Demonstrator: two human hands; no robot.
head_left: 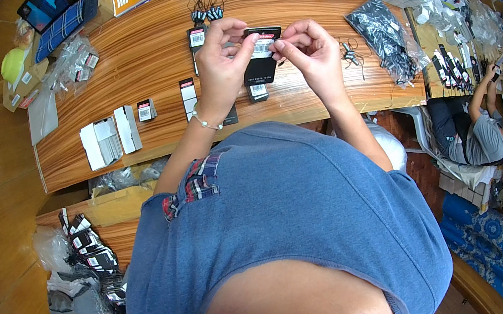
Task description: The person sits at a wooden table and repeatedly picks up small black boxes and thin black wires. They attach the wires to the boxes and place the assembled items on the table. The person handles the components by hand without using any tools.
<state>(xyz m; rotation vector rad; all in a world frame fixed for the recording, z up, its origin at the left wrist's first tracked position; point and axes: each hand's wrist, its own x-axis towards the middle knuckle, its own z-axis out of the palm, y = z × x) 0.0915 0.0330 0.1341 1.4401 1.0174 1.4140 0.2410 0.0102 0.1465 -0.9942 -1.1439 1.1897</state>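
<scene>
Left hand (220, 65) is pinching the black hang tag (260, 73) by its left edge, thumb in front. Right hand (313, 57) is closing thumb and index finger on the tag's right edge, beside the white barcode label (261, 48); can't tell if those fingers are gripping label, card or both. Tag is sitting between the hands, above the surface (154, 60), near its front edge.

Risks as I'm reading them:
- Label: if it's a loose sticker, uneven pull between the hands could be skewing or creasing it. Thumbs are partly covering it, so misalignment could be going unseen.
- Card: looks thin; opposed pinches could be bending it. Glossy face could be slipping if either grip is easing.
- Drop: the small tag stack (259, 91) is lying just below, so a fallen tag could be mixing in.
- Snag: right forearm is passing near the black cords (351, 53); a sideways sweep could be dragging them. Left wrist's bracelet (208, 124) is hanging near the long narrow tag (188, 92), same concern.
</scene>
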